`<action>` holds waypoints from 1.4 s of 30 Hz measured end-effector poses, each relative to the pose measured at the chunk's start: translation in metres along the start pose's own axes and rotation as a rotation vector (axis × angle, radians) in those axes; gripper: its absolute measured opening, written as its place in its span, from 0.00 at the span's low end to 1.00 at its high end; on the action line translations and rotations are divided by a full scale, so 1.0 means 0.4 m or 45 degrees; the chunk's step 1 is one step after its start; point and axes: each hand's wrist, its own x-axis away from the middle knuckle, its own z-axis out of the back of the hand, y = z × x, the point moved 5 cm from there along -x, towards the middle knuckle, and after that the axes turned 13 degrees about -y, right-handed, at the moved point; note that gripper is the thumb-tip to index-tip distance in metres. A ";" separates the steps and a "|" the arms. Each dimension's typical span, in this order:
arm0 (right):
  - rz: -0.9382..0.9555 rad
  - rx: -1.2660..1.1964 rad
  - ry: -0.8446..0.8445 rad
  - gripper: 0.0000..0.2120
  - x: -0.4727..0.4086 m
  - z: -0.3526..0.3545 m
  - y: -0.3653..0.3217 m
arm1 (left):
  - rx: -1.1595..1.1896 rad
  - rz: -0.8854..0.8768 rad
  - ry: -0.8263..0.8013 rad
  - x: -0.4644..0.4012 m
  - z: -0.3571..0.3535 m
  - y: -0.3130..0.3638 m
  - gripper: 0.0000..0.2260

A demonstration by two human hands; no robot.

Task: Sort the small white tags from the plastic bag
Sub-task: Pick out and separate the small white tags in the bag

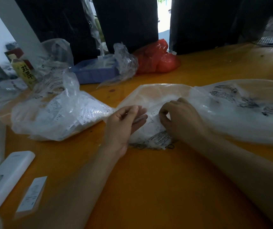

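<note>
Mid-counter (pixel 149 179), the right hand (pixel 180 118) pinches white tags (pixel 154 123) through the plastic bag (pixel 231 113), fingers curled on them; the left hand (pixel 125 123) waits beside, fingers relaxed apart, probably to receive them.

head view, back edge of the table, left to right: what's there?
Yellow-green carton → crumpled clear bag → blue tray → crinkled clear plastic → red plastic bag.

Head view, downward, close over table (pixel 149 179)
</note>
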 end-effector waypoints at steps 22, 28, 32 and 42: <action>-0.244 -1.358 0.172 0.03 0.024 0.035 0.036 | 0.075 0.009 -0.070 0.000 -0.003 -0.003 0.05; -0.184 -1.201 0.172 0.09 0.025 0.041 0.030 | -0.032 -0.009 -0.125 0.001 -0.004 -0.004 0.06; -0.139 -1.146 0.265 0.11 0.031 0.054 0.029 | -0.044 -0.009 -0.165 0.006 -0.011 -0.003 0.11; -0.062 -1.115 0.182 0.15 0.033 0.061 0.006 | -0.115 -0.008 -0.208 0.015 -0.025 -0.003 0.14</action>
